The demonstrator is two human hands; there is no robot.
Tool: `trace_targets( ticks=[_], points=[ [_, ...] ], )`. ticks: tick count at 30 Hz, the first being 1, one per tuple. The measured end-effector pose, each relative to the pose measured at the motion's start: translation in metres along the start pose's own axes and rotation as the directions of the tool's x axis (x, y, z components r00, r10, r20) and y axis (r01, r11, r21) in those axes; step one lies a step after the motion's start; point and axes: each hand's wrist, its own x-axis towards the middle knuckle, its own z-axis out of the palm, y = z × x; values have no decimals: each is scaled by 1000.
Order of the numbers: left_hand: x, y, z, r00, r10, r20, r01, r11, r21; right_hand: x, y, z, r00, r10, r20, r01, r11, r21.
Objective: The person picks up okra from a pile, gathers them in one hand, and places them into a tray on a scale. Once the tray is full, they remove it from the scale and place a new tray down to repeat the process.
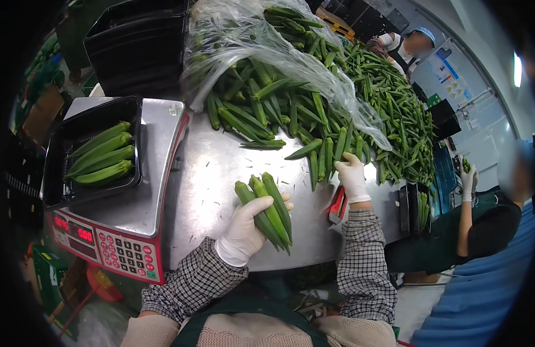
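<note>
My left hand (pixel 244 231), in a white glove, is closed around a small bunch of okra pods (pixel 271 208), stem ends up, above the metal table. At the front edge of a big okra pile (pixel 302 110), my gloved right hand (pixel 352 180) has its fingers closed on an okra pod (pixel 341 143); the fingertips partly cover it. To the left, a black tray (pixel 138 136) with several okra pods (pixel 102 156) sits on a scale (pixel 154 225) with a lit red display. A red tool (pixel 338 205) lies beside my right wrist.
Clear plastic sheeting (pixel 221 52) drapes over part of the pile. Black trays (pixel 134 52) are stacked at the back left. Another black tray (pixel 412 208) with okra stands at the right. One co-worker (pixel 481 220) is at the right, another person (pixel 403 49) behind the pile.
</note>
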Motion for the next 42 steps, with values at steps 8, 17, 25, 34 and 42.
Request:
trace_targets(
  ticks=[8, 17, 25, 34, 42],
  points=[
    [-1, -1, -1, 1000, 0, 21, 0, 1000, -9, -95, -61, -41, 986, -133, 96, 124, 987, 102],
    [2, -1, -3, 999, 23, -23, -23, 1000, -5, -135, -79, -20, 751, -627, 207, 589, 495, -639],
    [2, -1, -3, 1000, 29, -11, -29, 1000, -13, -143, -60, -9, 734, -659, 167, 612, 533, -585],
    [4, -6, -2, 993, 46, 108, -42, 998, -41, -172, -89, 25, 527, -849, 38, 789, 472, -392],
    [6, 4, -1, 990, -60, 128, 75, 990, -117, -201, -81, 16, 628, -771, 102, 770, 597, -226]
  ],
)
